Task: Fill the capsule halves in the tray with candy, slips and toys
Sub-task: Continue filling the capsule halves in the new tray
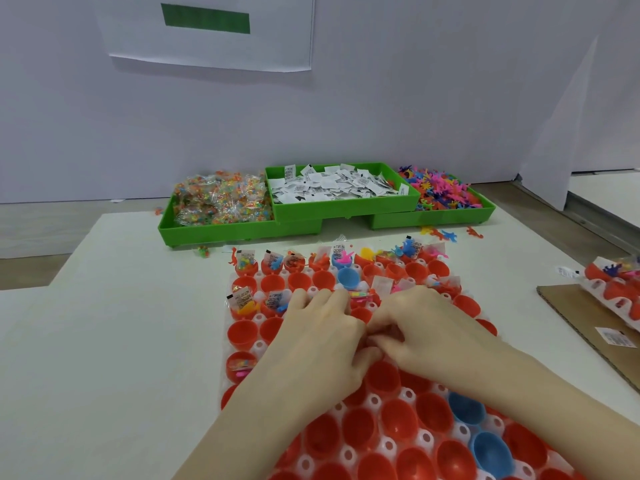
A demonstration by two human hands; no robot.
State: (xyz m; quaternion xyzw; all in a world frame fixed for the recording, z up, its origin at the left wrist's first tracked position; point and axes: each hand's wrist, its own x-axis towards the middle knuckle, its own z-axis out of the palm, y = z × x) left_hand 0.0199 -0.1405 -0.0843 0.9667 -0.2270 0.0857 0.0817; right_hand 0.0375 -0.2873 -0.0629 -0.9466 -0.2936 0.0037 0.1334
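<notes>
A clear tray [259,347] of red and blue capsule halves lies in front of me. Its far row [332,259] holds candy, slips and toys, and most near halves [360,427] hold nothing. My left hand [322,336] lies over the tray's middle, its fingers reaching forward onto the halves beside a candy packet [360,294]. My right hand [427,327] sits beside it with fingers curled under. The thumbs meet between the hands, and whatever is under them is hidden.
Three green bins stand at the back: candy packets [221,199], paper slips [332,187] and colourful toys [443,188]. Loose toys [446,234] lie in front of them. A second filled tray [616,289] rests on cardboard [588,327] at the right.
</notes>
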